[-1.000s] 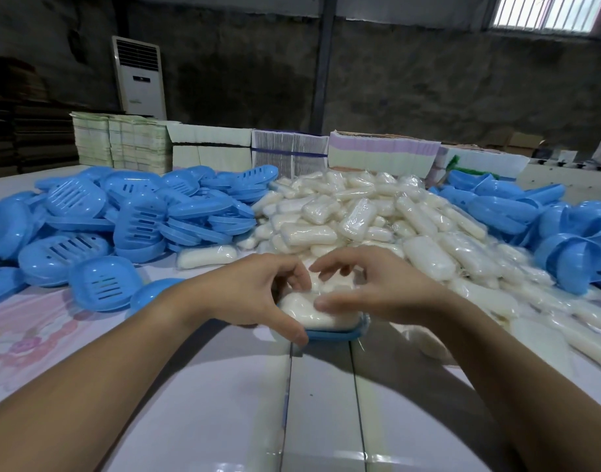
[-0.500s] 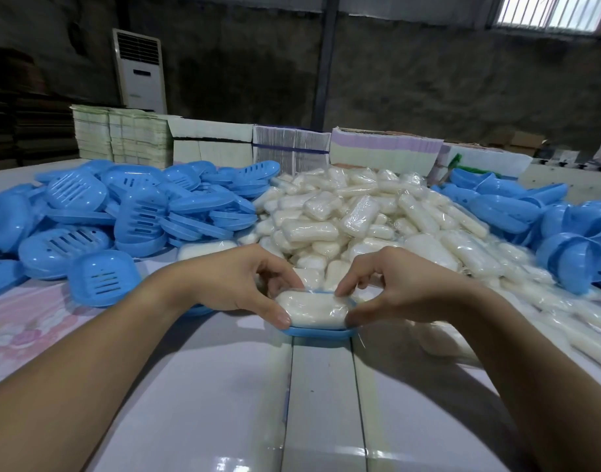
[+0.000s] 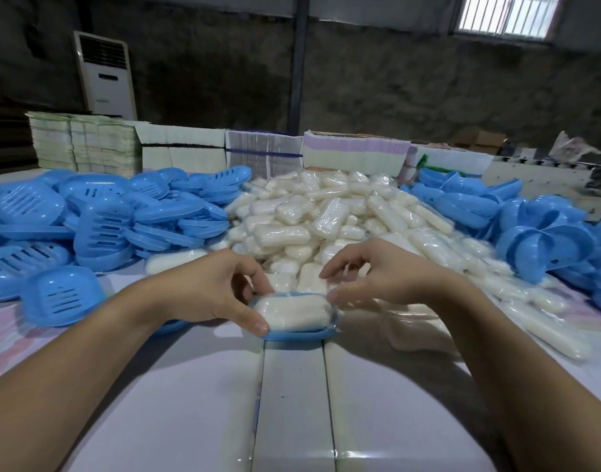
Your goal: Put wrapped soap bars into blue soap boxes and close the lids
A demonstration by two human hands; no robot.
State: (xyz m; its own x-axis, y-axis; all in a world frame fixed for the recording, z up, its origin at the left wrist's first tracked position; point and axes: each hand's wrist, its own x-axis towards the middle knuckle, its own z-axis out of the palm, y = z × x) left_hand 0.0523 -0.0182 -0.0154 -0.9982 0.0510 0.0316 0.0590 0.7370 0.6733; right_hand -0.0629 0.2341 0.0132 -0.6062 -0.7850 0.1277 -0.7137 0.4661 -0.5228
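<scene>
pinching the wrapped soap bar (image 3: pixel 294 312) in its blue soap box (image 3: pixel 297 334), left hand (image 3: pixel 207 291) curls; right hand (image 3: pixel 387 274) hovers relaxed.

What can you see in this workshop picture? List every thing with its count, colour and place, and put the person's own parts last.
wrapped soap bar: one, white, lying in the blue soap box base at table centre
soap box base: one, blue, on the table between the hands, no lid on
soap pile: many, white, heaped mid-table behind the hands
slotted trays: many, blue, piled on the left
lids: many, blue, piled on the right
table: one, white, foreground
stacked cartons: several, cream and lilac, along the far edge
air conditioner: one, white, back left by the wall
window: one, barred, top right
left hand: one, gripping the left end of the box and bar
right hand: one, fingers curled at the bar's right end
</scene>
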